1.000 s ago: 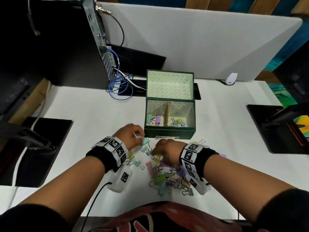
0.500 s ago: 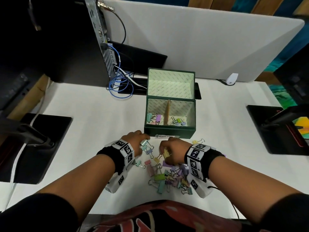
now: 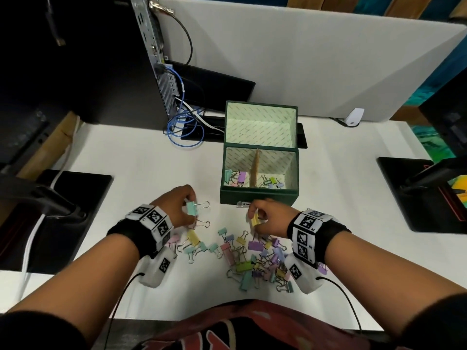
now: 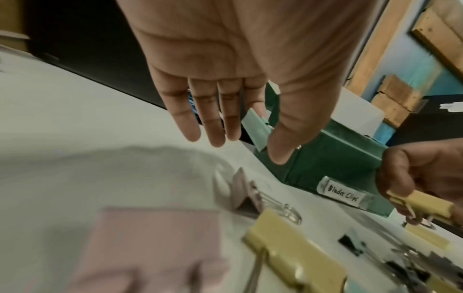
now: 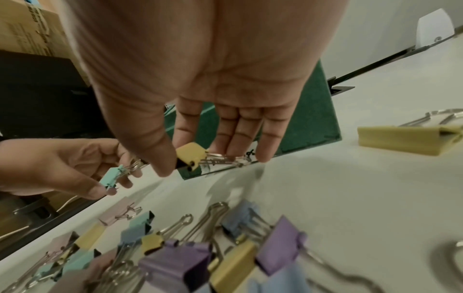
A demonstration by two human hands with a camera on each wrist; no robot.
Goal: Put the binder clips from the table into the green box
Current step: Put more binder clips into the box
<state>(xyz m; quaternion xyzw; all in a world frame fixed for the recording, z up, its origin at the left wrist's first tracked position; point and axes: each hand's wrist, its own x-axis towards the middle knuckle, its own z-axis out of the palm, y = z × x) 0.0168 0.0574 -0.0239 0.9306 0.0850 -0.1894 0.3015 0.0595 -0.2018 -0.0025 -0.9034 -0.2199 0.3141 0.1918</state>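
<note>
Head view: left hand (image 3: 180,210) is pinching a mint clip (image 3: 192,208), right hand (image 3: 267,217) pinching a yellow clip (image 3: 255,220), both just short of the green box (image 3: 257,198). Risk: smooth clips slipping, or catching the box's near wall.

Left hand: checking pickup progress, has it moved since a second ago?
Yes. The left hand has lifted a teal clip off the table, staying left of the green box.
</note>
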